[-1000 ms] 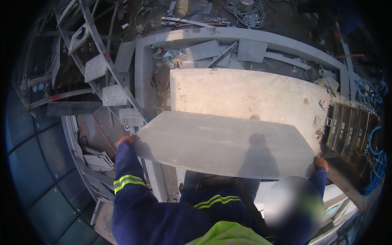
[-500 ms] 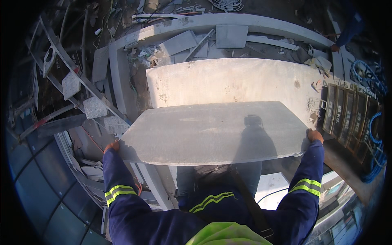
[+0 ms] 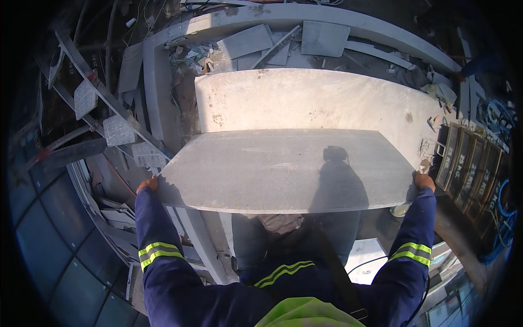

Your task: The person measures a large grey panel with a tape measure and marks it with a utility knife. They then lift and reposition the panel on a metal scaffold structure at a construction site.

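Far side: pale grey curb [image 3: 305,11], stained, turning toward near side at left. Inside curb: square grey offcut [image 3: 326,39], narrow strip [image 3: 378,54], pale rubble [image 3: 192,58] in left corner. Left: metal stair [image 3: 118,131], pitted treads, red band on rail. Near left: dark panels [image 3: 60,231] in grid. Right: row of dark blocks [image 3: 463,158], white markings; blue rope [image 3: 508,226] beside. Near right: white panel [image 3: 368,249], dark cable [image 3: 364,264] across it.
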{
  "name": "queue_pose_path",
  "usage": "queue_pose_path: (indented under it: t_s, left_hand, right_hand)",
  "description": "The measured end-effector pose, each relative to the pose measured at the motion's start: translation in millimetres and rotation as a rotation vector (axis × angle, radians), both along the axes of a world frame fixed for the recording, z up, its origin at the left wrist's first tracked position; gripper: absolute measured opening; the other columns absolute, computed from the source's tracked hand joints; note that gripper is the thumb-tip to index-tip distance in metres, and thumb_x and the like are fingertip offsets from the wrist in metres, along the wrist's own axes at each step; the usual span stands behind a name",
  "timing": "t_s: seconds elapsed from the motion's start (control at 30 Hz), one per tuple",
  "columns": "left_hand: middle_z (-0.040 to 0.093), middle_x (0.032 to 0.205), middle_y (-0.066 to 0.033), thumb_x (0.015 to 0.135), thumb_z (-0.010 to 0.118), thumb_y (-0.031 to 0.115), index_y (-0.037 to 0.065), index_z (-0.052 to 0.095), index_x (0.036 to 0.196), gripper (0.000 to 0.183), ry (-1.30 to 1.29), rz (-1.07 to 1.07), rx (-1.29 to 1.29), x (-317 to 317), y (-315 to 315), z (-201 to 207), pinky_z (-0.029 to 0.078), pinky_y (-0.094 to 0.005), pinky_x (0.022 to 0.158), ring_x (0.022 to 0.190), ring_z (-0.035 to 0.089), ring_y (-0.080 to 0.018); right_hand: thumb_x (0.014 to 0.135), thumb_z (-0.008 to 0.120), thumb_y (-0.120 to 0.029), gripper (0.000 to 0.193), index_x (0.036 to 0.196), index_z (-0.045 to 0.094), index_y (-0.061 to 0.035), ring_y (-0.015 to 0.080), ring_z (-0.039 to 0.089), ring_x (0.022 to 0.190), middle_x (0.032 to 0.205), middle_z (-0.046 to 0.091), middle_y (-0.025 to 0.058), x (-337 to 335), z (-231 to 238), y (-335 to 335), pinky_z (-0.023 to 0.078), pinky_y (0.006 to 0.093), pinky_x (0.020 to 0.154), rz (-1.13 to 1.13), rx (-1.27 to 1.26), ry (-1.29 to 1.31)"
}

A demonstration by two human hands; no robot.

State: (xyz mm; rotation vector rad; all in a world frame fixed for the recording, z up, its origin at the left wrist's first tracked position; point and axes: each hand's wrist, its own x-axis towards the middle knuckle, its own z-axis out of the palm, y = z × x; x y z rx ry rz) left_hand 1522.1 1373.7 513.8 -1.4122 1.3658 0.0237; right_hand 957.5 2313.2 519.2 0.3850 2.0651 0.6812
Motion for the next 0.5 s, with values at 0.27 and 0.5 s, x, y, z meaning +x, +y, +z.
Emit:
queue_pose_path:
  t_s: [0.27, 0.5]
  left_hand:
    - [0.054, 0.156, -0.0154, 0.106, 0.027, 0.063, 0.009, 0.057, 0.151, 0.076, -0.055, 0.070, 0.028, -1, -4, -6, 0.036, -0.0440, 0.122, 0.148, 0.049, -0.0322]
    - [0.057, 0.155, -0.0115, 0.105, 0.034, 0.064, 0.015, 0.058, 0.151, 0.072, 0.001, -0.031, -0.044, -21, -4, -2, 0.035, -0.0488, 0.121, 0.147, 0.049, -0.0319]
  right_hand:
    - [0.103, 0.037, -0.059, 0.075, 0.140, 0.064, 0.0000, 0.0385, 0.050, 0.145, 0.150, 0.056, 0.0251, -20, -18, -10, 0.040, 0.0465, 0.118, 0.038, 0.032, -0.050]
    - [0.106, 0.035, -0.057, 0.070, 0.143, 0.062, -0.0039, 0.0393, 0.050, 0.144, 0.151, 0.056, 0.0247, -22, -21, -2, 0.038, 0.0496, 0.119, 0.070, 0.049, -0.045]
